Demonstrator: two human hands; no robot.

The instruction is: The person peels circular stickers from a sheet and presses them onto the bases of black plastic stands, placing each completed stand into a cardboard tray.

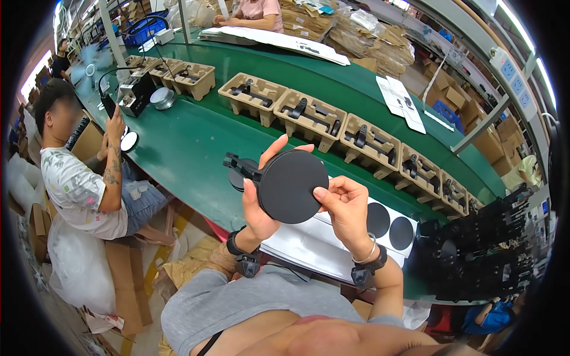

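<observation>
A flat, black round disc point(294, 186) is held up over the near edge of the green workbench. My left hand point(260, 204) grips it from the left, thumb along the rim and fingers reaching behind it. My right hand point(346, 207) pinches its lower right edge, thumb on the face. Whether a separate thin layer covers the face I cannot tell. A black hinged bracket point(240, 163) sticks out at the disc's left, beside my left hand; its joint with the disc is hidden. Below my right hand, black round pads point(401, 233) lie on a white sheet point(309, 240).
Brown moulded trays point(313, 115) with black parts form a line along the bench point(196, 139). Many black parts point(475, 255) crowd the right end. At left, a seated co-worker point(89, 178) holds a corded black tool point(107, 105); another person point(258, 15) sits across the bench.
</observation>
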